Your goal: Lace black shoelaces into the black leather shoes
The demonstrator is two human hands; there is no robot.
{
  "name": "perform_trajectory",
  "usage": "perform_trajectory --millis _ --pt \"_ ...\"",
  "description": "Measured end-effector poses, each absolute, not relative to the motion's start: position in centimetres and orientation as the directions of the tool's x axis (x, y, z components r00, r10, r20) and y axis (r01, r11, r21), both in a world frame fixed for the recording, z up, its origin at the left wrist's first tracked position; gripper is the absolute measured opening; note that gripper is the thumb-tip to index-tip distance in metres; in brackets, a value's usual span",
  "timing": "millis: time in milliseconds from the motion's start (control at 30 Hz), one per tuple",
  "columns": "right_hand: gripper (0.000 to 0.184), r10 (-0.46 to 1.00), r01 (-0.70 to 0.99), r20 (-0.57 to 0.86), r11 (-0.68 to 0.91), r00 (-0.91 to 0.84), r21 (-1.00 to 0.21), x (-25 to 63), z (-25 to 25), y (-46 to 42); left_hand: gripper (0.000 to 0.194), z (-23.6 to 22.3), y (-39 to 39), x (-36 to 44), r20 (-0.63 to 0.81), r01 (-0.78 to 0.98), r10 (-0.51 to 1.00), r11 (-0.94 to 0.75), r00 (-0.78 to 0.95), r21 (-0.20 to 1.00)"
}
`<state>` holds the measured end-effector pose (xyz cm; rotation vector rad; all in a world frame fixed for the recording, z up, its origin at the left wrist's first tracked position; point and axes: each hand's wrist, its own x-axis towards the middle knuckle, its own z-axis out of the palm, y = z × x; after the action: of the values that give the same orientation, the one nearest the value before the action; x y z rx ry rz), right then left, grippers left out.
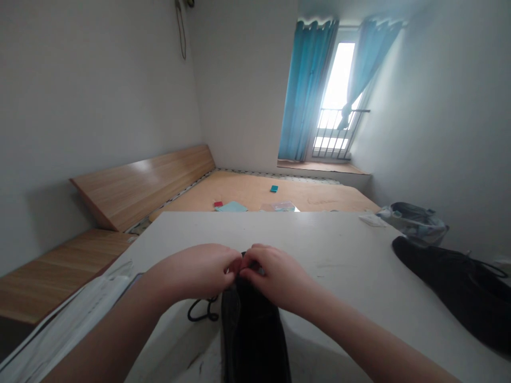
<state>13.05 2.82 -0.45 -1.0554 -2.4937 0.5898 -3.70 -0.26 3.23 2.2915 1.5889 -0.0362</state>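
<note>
A black shoe (257, 340) stands on the white table right in front of me, its far end partly covered by my hands. Over its upper part, my left hand (213, 268) is closed in a pinch. Its fingertips meet those of my right hand (269, 268), which is pinched too, with thumb and forefinger curled together. A bit of dark shoelace shows between the fingertips, mostly hidden by them. On the shoe's left side, a loose loop of black shoelace (203, 311) lies on the table.
Another black shoe (443, 282) lies at the table's right side. Behind it is a clear plastic bag (423, 223). White sheet-like material (75, 314) runs along the left edge. Beyond the white table (319, 239) is a bed (247, 183) with small flat items and a wooden headboard (151, 181).
</note>
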Motion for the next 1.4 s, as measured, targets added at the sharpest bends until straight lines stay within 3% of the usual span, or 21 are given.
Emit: perform_trajectory --millis 100,233,400,567,667,833,1000,1200,1400 --pt "0.007 0.787 0.498 0.229 0.556 -0.573 -0.666 13.8 0.8 3.7 0.029 4.3 -0.4 -3.8 -0.133 0.889 0.918 -0.315 0.375 0.332" --pt "0.009 0.767 0.092 0.242 0.363 -0.594 -0.927 15.1 2.5 4.3 0.039 5.4 -0.8 -3.5 0.031 0.77 0.926 -0.332 0.377 0.544" --pt "0.02 0.751 -0.184 0.237 0.155 -0.616 -0.971 16.4 3.7 4.1 0.025 5.5 -1.5 -2.9 0.233 0.508 0.939 -0.334 0.253 0.794" --pt "0.012 0.828 -0.367 0.148 -0.074 -0.541 -0.927 16.0 3.4 3.8 0.025 5.5 -1.2 -2.3 0.339 0.541 0.925 -0.375 0.169 0.753" --pt "0.02 0.845 -0.37 0.11 -0.109 -0.523 -0.923 15.6 3.2 3.6 0.029 5.4 -0.6 -2.2 0.408 0.567 0.902 -0.411 0.139 0.714" --pt "0.023 0.876 -0.374 0.115 -0.079 -0.469 -0.924 15.2 3.1 3.3 0.026 5.3 -0.5 -1.9 0.418 0.502 0.901 -0.418 0.121 0.757" --pt "0.02 0.846 -0.377 0.22 0.025 -0.485 -0.926 15.5 2.7 3.7 0.027 5.6 -1.2 -1.2 0.354 0.468 0.922 -0.385 0.157 0.795" --pt "0.025 0.816 -0.28 0.233 0.091 -0.53 -0.956 15.6 2.4 4.4 0.026 5.5 -1.1 -0.9 0.388 0.466 0.907 -0.417 0.162 0.78" --pt "0.023 0.836 -0.234 0.358 0.282 -0.415 -0.93 15.6 2.6 4.1 0.018 5.4 -1.1 -0.6 0.385 0.421 0.92 -0.378 0.072 0.824"
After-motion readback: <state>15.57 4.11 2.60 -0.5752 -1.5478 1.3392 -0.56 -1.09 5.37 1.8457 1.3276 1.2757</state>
